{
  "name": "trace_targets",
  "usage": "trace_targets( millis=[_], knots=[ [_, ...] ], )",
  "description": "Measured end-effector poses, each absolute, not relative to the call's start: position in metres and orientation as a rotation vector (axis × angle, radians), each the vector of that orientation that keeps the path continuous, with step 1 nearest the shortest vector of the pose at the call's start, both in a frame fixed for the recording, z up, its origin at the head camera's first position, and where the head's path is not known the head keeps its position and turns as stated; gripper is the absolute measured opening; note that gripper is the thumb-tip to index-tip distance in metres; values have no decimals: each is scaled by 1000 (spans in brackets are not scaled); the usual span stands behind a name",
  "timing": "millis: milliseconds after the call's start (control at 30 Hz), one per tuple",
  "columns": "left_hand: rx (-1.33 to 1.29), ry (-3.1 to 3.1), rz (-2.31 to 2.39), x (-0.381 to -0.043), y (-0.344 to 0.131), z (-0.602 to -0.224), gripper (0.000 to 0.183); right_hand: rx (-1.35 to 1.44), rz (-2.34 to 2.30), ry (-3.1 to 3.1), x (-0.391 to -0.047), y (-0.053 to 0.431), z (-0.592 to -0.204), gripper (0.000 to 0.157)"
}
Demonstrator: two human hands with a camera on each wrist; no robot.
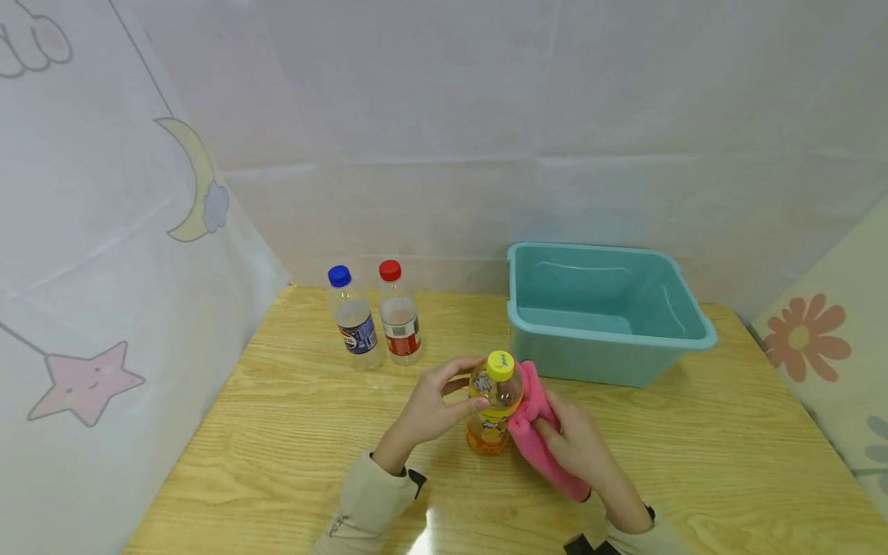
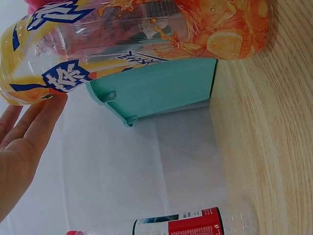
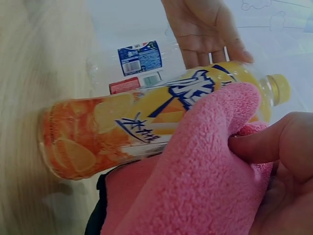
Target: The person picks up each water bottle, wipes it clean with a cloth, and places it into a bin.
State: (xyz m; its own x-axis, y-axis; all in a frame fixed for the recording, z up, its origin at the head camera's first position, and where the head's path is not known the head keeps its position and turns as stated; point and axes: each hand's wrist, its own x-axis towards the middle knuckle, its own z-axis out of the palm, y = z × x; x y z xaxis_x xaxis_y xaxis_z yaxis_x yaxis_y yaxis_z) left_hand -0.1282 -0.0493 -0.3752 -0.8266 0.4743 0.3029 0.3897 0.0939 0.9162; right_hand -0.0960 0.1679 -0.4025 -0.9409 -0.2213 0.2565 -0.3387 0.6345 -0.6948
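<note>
A plastic bottle with a yellow cap (image 1: 500, 366) and an orange-and-yellow label stands upright on the table. My left hand (image 1: 432, 407) holds its upper part from the left, thumb in front and fingers behind. In the left wrist view, the fingertips touch the label of the bottle (image 2: 146, 34). On the bottle's right side, my right hand (image 1: 579, 441) pinches a fuzzy pink cloth (image 1: 544, 455) between thumb and fingers. Seen from the right wrist, the cloth (image 3: 195, 156) lies against the bottle (image 3: 102, 127) and covers part of its label. A dark edging runs along the cloth.
Behind and to the left stand a blue-capped bottle (image 1: 357, 327) and a red-capped bottle (image 1: 400, 324), both upright. A teal plastic bin (image 1: 583, 358) sits at the table's back right. Patterned white cloth (image 1: 416, 154) hangs around the wooden table (image 1: 277, 432).
</note>
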Motion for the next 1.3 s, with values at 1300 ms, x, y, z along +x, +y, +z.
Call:
trace_targets(
  millis=[1300],
  knots=[
    [884, 2268, 1890, -127, -49, -380, 45, 367, 1254, -2817, -99, 160, -443, 35]
  ],
)
